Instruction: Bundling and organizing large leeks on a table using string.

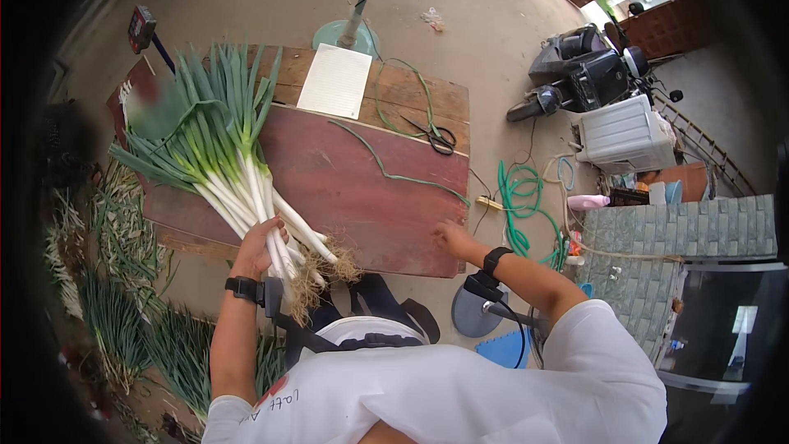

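A large bunch of green onions [246,166] lies over the left part of the dark red tabletop [353,189], long green leaves pointing away and white stems toward me. My left hand [261,247] is closed around several white stems close to the roots. The hairy roots [312,279] hang past the near edge of the table. Over the table's right end, my right hand [454,242] has its fingers curled in, and I see nothing in it. A green strip [378,164] runs across the board toward that hand. Black-handled scissors [441,141] lie farther back.
Lined paper [335,82] rests on the table's back planks, near a pole with a round base [329,37]. More green onions [115,333] cover the floor at left. A green hose [519,201], a parked scooter [583,74] and a round stool [475,312] stand or lie right.
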The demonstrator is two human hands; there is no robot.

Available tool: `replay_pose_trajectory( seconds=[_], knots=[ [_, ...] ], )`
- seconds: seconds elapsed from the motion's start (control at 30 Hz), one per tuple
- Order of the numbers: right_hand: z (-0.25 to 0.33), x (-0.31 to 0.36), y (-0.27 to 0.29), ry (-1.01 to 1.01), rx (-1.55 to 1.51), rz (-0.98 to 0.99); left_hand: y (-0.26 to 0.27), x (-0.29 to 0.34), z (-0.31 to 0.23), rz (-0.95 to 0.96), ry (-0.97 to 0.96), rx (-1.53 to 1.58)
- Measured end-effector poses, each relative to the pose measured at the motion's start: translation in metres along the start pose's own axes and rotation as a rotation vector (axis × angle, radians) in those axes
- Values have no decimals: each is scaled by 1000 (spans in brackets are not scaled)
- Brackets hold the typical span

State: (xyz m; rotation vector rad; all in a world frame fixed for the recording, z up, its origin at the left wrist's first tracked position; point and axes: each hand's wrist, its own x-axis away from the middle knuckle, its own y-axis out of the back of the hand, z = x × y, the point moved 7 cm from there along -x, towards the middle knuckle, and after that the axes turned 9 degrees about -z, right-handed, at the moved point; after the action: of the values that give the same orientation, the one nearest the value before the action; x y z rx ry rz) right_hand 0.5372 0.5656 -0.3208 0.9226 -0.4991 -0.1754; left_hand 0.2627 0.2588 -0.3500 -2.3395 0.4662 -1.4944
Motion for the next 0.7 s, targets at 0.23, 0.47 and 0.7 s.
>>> replay_pose_trajectory(
  seconds=[0.23,0.47,0.7],
  knots=[
    [-34,-143,-9,-137,161,-293,-1,0,42,-107,-27,27],
    [-34,-170,-57,-159,365,-65,-9,-15,67,-286,-112,-23],
    [8,-151,-47,-17,-64,-281,-23,19,34,-312,-244,-56]
  ],
)
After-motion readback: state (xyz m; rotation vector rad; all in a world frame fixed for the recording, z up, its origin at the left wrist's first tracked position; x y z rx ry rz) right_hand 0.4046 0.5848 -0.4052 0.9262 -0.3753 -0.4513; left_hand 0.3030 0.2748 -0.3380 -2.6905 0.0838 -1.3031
